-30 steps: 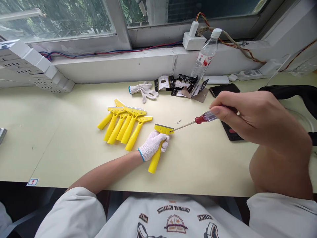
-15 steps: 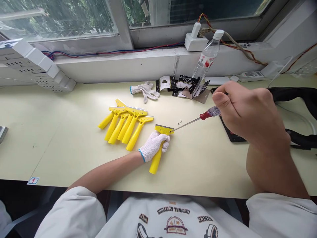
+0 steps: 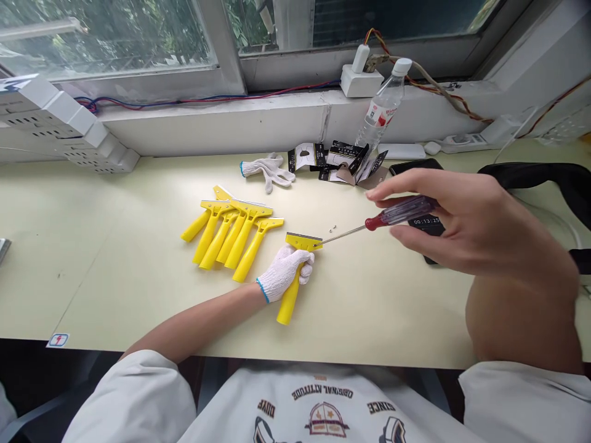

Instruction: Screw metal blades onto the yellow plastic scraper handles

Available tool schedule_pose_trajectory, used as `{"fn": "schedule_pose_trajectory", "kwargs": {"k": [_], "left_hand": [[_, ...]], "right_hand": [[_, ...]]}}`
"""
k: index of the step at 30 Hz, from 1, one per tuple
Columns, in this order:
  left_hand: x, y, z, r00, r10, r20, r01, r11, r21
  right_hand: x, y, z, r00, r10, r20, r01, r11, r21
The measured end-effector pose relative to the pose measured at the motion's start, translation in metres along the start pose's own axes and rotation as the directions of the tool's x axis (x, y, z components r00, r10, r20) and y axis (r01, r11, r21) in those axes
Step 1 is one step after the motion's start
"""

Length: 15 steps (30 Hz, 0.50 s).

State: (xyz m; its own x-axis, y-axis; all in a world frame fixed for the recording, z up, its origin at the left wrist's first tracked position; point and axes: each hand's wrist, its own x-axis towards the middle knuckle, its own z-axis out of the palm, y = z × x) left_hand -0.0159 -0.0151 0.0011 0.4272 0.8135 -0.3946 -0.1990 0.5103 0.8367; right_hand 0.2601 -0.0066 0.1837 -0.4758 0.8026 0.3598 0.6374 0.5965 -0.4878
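My left hand (image 3: 285,271) grips a yellow plastic scraper (image 3: 290,301), right hand (image 3: 482,224) gaping around a purple-handled screwdriver (image 3: 390,215); far, a clear plastic bottle (image 3: 381,107).

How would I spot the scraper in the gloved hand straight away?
Find the pale table. On it, just right of the pile of yellow scrapers, is a white-gloved left hand. It grips the scraper you want: yellow too, but the only one in a hand, with the tip of a screwdriver at its head.
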Motion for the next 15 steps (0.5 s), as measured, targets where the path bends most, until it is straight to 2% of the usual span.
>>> {"fn": "schedule_pose_trajectory", "kwargs": {"k": [3,5,6,7,9,12,15], "left_hand": [[0.000,-0.001,0.000,1.000,0.004,0.008,-0.005,0.999,0.036],[0.000,-0.001,0.000,1.000,0.024,0.014,-0.025,0.999,0.045],[-0.001,-0.001,0.000,0.999,0.030,0.013,-0.031,0.999,0.042],[-0.001,-0.001,0.000,0.999,0.030,0.012,-0.030,0.999,0.037],[-0.001,0.000,0.000,1.000,0.021,0.010,-0.021,1.000,0.022],[-0.001,0.000,0.000,1.000,0.015,0.012,-0.015,1.000,-0.003],[-0.001,0.001,0.001,1.000,0.010,0.008,-0.010,1.000,-0.024]], "right_hand": [[0.004,-0.003,0.017,0.971,0.094,-0.220,-0.142,0.967,-0.213],[0.005,-0.003,0.028,0.924,0.089,-0.372,-0.245,0.885,-0.396],[0.004,-0.003,0.030,0.914,0.065,-0.400,-0.262,0.847,-0.462],[0.003,-0.004,0.031,0.923,0.042,-0.384,-0.245,0.831,-0.500],[0.000,-0.005,0.027,0.960,-0.003,-0.281,-0.136,0.871,-0.472],[-0.003,-0.007,0.011,0.991,-0.075,-0.113,0.043,0.964,-0.264],[-0.003,-0.008,-0.002,0.996,-0.090,0.008,0.091,0.995,-0.039]]}}
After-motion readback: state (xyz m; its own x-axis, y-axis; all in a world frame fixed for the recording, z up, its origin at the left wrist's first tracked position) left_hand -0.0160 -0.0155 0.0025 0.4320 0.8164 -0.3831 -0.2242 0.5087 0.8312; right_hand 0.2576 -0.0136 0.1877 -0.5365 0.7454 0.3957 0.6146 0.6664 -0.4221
